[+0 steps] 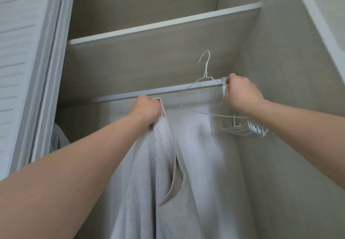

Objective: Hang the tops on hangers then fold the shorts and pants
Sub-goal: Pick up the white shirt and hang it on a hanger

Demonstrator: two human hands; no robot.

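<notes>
Both arms raised at closet rail (130, 94).
Left hand (147, 110) fisted on grey top (168, 182); right hand (240, 93) clamped on wire hangers (256, 129) at rail's right end.

Home wardrobe interior: beige wood-grain panels (149, 61), white-edged shelf (164, 23), grey ribbed metal hanging rail (149, 94), bunch of white wire hangers (242, 128), white louvred sliding door (18, 52) left.

The top (186, 164) runs off the bottom edge, so its hem is unseen. The hangers (242, 128) below the right grip (240, 93) are a blurred bundle, too tangled to count, and that grip hides the right end of the rod (149, 93). A grey shape (59, 137) low on the left is mostly hidden behind the door (28, 70).
</notes>
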